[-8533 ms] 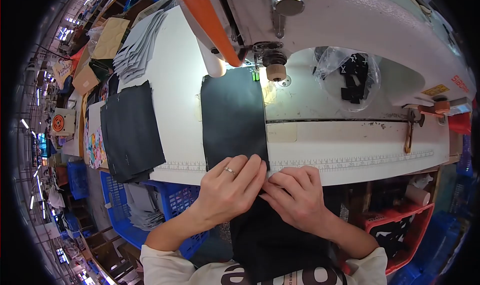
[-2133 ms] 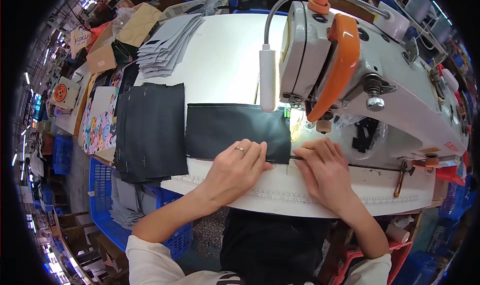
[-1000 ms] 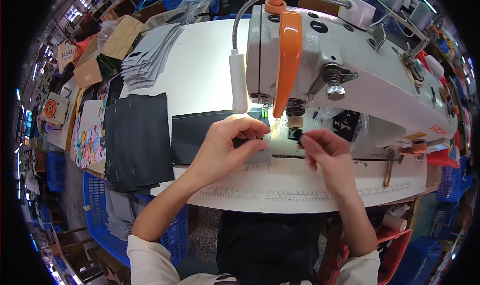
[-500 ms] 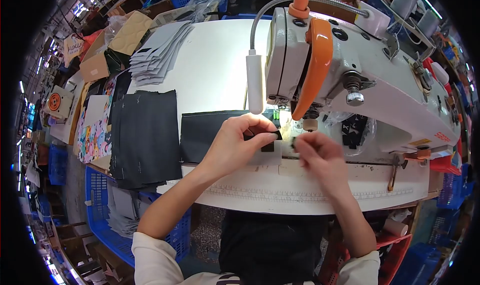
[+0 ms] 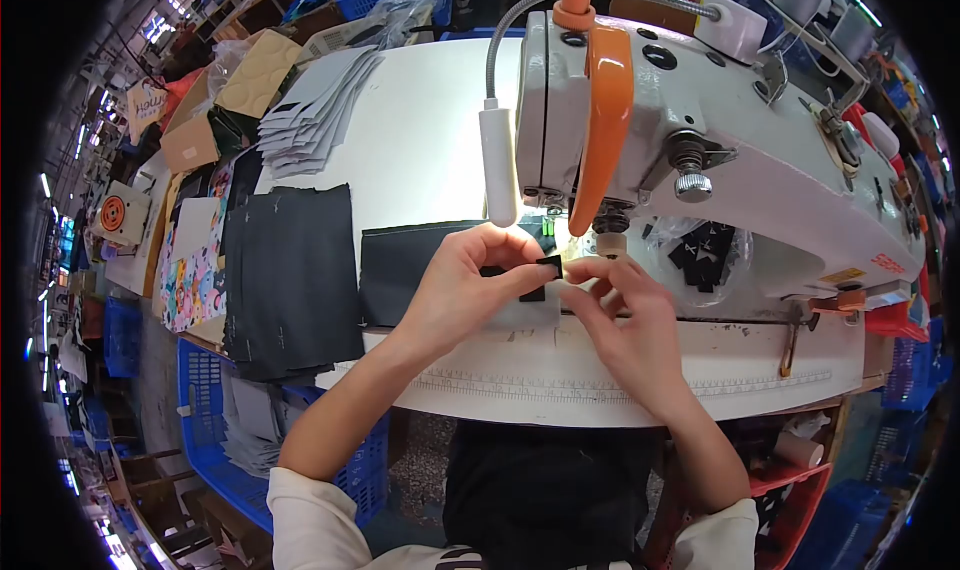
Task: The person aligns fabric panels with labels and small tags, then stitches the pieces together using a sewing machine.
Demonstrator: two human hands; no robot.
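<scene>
Between the thumb and index finger of my left hand [image 5: 465, 285] is a small black fabric piece [image 5: 551, 267]. My right hand [image 5: 628, 315] meets it from the right, its curled fingertips at the piece's edge. Part of the piece is covered by the fingers. Under my left hand lies a dark fabric panel [image 5: 400, 260], flat on the white table by the needle area. Just behind my fingers stands the sewing machine [image 5: 660, 110], with its orange lever [image 5: 606, 120].
Left of the panel is a stack of dark fabric panels [image 5: 292, 270]; grey pieces [image 5: 318, 110] lie behind it. A plastic bag [image 5: 705, 255] of small black pieces sits under the machine arm. A printed ruler [image 5: 520, 385] runs along the front edge. A blue basket [image 5: 205, 410] stands below left.
My right hand has moved left and up to the small black piece in my left hand. My left hand stays almost in place. The view has shifted slightly.
</scene>
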